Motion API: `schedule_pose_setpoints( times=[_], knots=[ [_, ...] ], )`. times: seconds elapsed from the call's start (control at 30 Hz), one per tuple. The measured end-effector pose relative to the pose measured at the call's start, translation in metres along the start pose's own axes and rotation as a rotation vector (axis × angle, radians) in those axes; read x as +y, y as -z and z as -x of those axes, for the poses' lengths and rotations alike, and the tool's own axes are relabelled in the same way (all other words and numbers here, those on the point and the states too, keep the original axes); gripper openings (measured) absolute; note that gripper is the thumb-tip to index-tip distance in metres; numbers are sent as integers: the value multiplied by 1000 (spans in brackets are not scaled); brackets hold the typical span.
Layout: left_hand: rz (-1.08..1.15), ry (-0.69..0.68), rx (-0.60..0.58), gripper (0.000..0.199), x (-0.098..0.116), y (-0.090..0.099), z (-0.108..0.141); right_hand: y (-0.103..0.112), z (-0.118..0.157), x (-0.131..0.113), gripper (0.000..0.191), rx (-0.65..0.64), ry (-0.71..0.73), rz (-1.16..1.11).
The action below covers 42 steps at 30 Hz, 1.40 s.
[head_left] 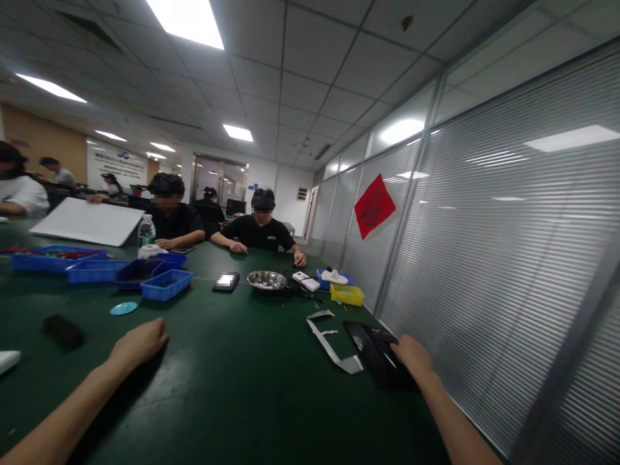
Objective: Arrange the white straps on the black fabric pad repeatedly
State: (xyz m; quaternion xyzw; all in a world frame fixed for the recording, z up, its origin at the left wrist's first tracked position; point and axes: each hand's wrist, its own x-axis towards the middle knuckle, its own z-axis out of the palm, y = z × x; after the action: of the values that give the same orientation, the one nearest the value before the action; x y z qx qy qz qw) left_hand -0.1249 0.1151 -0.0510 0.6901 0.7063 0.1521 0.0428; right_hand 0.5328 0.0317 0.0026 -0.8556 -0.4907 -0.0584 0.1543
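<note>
My left hand (141,341) rests on the green table (232,387) at the left, its fingers curled in, and whatever they may hold is hidden. At the right, my right hand (411,354) touches the edge of a dark, glossy, flat object (380,352); its fingers are mostly hidden. Beside that object, to its left, lies a bent grey-white ribbon strip (327,345). A light-blue disc (124,309) is beyond my left hand, and a black block (64,330) sits further left.
Blue bins (167,285) stand at the back left near a bottle (146,232). A metal bowl (267,280), a phone (226,281), a white device (305,281) and a yellow bin (347,295) lie mid-table. Two people sit across; a glass partition (484,258) borders the right.
</note>
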Motion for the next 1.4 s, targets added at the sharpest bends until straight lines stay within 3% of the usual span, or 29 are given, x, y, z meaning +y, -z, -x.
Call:
schedule_pose_setpoints(
  times=[0.23,0.43,0.53,0.6,0.73,0.93,1.1,1.4],
  knots=[
    [-4,15,-15,20,3,3,2,-8,-5,15,26,58,-30,9],
    [-82,19,9,22,9,5,7,11,-9,13,41,270,52,-5],
    [-84,29,7,21,11,6,7,19,-4,-17,42,423,264,-114],
    [-82,32,8,20,12,6,7,22,7,-49,39,420,439,-204],
    [-89,28,9,21,11,6,6,24,44,-129,30,220,764,-354],
    [-100,50,14,22,10,6,5,6,91,-222,22,-48,1040,-368],
    [-73,46,37,22,12,8,4,-18,100,-257,18,-131,1113,-347],
    [30,-106,62,22,34,9,6,-42,98,-277,19,-179,1128,-333]
  ],
)
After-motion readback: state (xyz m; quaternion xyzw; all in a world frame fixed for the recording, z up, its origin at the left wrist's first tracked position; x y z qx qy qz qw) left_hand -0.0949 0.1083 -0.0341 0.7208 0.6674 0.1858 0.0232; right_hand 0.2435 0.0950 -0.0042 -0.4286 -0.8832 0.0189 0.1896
